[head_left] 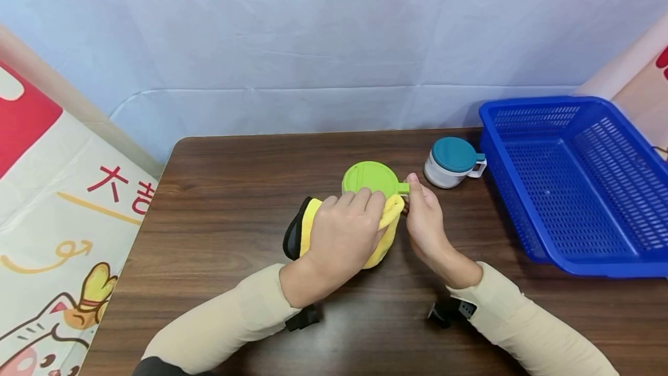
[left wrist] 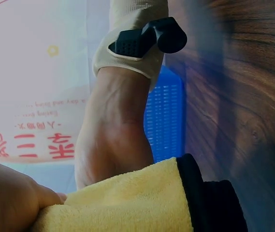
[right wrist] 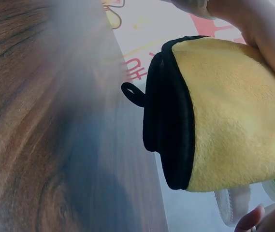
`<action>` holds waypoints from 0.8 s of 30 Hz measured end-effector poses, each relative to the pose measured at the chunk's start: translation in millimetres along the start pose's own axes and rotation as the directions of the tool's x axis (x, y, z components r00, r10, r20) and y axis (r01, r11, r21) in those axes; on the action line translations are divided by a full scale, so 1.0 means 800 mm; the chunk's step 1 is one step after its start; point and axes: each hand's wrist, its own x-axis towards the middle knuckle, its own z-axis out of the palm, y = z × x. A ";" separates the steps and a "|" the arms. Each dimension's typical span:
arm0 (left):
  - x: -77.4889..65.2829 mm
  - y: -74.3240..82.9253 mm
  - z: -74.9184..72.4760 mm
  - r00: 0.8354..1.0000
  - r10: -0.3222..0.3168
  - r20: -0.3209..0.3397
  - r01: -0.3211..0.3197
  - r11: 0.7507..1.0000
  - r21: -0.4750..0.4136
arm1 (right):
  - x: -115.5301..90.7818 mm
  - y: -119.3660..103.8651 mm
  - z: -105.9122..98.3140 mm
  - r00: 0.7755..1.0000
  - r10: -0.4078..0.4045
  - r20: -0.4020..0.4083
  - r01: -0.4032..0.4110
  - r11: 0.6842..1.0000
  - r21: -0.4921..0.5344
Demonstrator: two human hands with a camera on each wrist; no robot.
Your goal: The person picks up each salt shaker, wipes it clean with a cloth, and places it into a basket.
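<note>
My left hand (head_left: 344, 237) grips a folded yellow cleaning cloth (right wrist: 238, 111) with black edging and a small hanging loop. The cloth lies against the near side of a lidded jar (head_left: 369, 179) with a green lid and side handle. Part of the jar's clear body (right wrist: 234, 205) shows beyond the cloth in the right wrist view; the rest is hidden. My right hand (head_left: 428, 219) pinches the green-lidded jar at its handle, thumb upward. In the left wrist view the cloth (left wrist: 123, 198) spreads between both hands.
A second jar (head_left: 453, 161), with a teal lid and white handle, stands behind my right hand. To its right sits a blue plastic basket (head_left: 522, 202) on the brown wooden table (head_left: 235, 190). White sheeting (head_left: 313, 45) hangs behind the table.
</note>
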 end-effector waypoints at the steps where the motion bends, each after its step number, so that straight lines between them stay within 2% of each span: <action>1: -0.001 -0.001 0.000 1.000 0.002 -0.001 -0.002 1.000 -0.005 | 0.000 0.000 0.000 1.000 0.003 -0.006 -0.003 1.000 0.007; 10: -0.007 -0.009 0.000 1.000 0.012 -0.017 -0.013 1.000 -0.012 | 0.004 -0.001 -0.001 1.000 -0.010 -0.001 0.010 0.998 0.062; 18: -0.016 -0.021 0.004 0.996 0.047 -0.073 -0.050 0.998 -0.037 | 0.005 -0.002 -0.002 1.000 -0.020 0.003 0.020 0.997 0.072; 24: -0.022 -0.028 0.004 0.994 0.041 -0.100 -0.045 0.998 -0.039 | 0.006 -0.002 -0.003 1.000 -0.019 -0.008 0.019 0.997 0.077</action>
